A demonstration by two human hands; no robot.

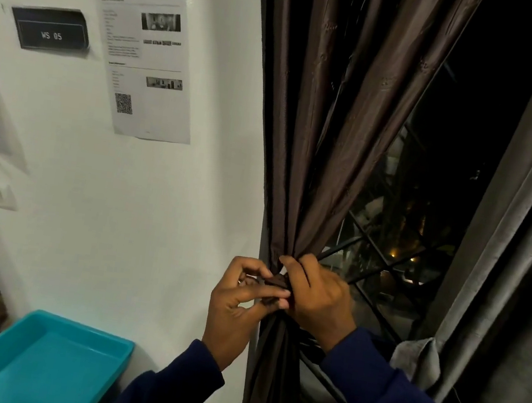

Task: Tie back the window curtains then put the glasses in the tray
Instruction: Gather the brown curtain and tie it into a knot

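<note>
While both hands work at its gathered waist, the brown curtain (298, 178) hangs bunched at the window's left edge.

Hidden or unclear: the tie itself is mostly covered by fingers, only a dark scrap showing between the hands; the glasses cannot be seen; the teal tray (40, 364), below and left of the curtain, is cut off by the frame's bottom edge. Left hand (236, 303): thumb and fingers pinched on the dark scrap against the curtain. Right hand (316, 297): fingers curled round the gathered curtain, touching the left hand. Grey curtain (508, 215) hangs right of the brown one. Writing: black sign (51, 31) on the wall left of the curtain reads "WS 05"; the taped sheet (147, 65) beside it carries a QR code, text too small to read.
</note>
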